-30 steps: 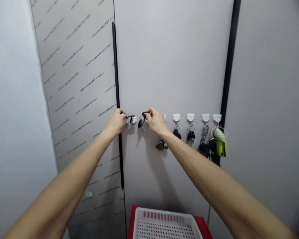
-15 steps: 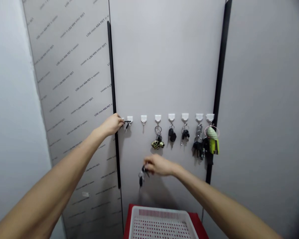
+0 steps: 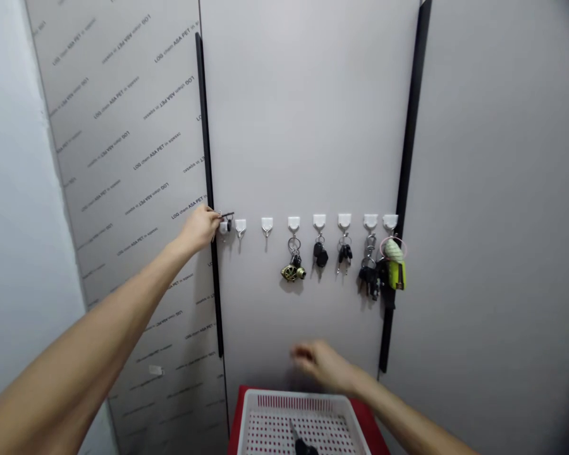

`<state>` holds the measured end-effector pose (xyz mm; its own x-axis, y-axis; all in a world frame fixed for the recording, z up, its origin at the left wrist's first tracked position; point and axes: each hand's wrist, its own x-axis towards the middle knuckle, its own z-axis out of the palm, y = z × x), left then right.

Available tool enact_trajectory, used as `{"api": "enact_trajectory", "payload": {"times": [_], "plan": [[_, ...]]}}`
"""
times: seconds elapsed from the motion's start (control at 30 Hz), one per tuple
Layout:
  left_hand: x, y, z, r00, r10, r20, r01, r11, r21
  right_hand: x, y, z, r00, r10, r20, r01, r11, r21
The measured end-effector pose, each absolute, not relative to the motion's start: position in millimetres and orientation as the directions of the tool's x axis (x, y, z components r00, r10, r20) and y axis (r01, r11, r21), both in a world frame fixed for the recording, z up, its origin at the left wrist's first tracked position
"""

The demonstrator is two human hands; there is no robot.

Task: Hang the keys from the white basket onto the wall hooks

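Observation:
At the left end of the hook row, my left hand [image 3: 200, 227] is closed on a small bunch of keys [image 3: 228, 219], pinched by the leftmost white hook [image 3: 224, 228]. A dark key part and a ring show past the fingertips. My right hand [image 3: 322, 365], blurred by motion, is over the back rim of the white plastic basket [image 3: 351, 404]. Its fingers look apart with nothing visible in them. Below it, a bunch of black-headed keys [image 3: 304, 446] lies in the basket, partly cut off by the frame's bottom edge.
Two bare hooks, one of them a white hook [image 3: 267, 224], are beside the left hand. Rightward hang a keyring with a bronze charm [image 3: 291, 273], black keys [image 3: 320, 254], more keys [image 3: 344, 254], a clustered bunch [image 3: 368, 276] and a yellow-green item [image 3: 397, 275]. A red stand [image 3: 234, 424] supports the basket.
My right hand has moved down and right and let go of its keys, which now lie in the basket. My left hand has lifted its keys off the second hook, leftward and up.

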<state>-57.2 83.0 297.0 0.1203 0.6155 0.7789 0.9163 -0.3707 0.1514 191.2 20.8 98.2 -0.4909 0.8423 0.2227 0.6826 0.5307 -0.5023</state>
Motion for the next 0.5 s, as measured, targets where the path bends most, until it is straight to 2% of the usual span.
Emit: {"api": "enact_trajectory", "payload": {"times": [0.07, 0.1, 0.17, 0.27, 0.37, 0.43, 0.5], "plan": [[-56.7, 83.7, 303.4, 0.053, 0.597, 0.800, 0.934, -0.314, 0.172, 187.8, 30.9, 138.2, -0.253, 0.807, 0.534, 0.654, 0.550, -0.520], [-55.7, 82.8, 305.6, 0.019, 0.586, 0.810, 0.932, -0.303, 0.198, 185.7, 36.2, 157.3, -0.125, 0.756, 0.642, 0.664, 0.545, -0.512], [-52.6, 77.6, 306.9, -0.035, 0.554, 0.832, 0.916, -0.314, 0.248, 181.0, 46.5, 189.1, 0.051, 0.660, 0.750, 0.720, 0.496, -0.485], [-45.0, 60.3, 295.9, -0.008, 0.544, 0.839, 0.867, -0.415, 0.277, 174.2, 59.6, 215.8, 0.110, 0.645, 0.756, 0.829, 0.360, -0.428], [-33.5, 35.0, 260.0, 0.196, 0.640, 0.743, 0.785, -0.557, 0.273, 169.8, 67.4, 223.3, 0.127, 0.707, 0.696, 0.867, 0.262, -0.424], [-23.7, 18.5, 220.3, 0.326, 0.719, 0.613, 0.726, -0.607, 0.325, 168.6, 68.7, 225.5, 0.147, 0.720, 0.678, 0.833, 0.279, -0.477], [-12.5, 5.6, 172.2, 0.412, 0.773, 0.483, 0.681, -0.613, 0.400, 167.5, 67.5, 230.2, 0.141, 0.701, 0.699, 0.775, 0.362, -0.519]]}}
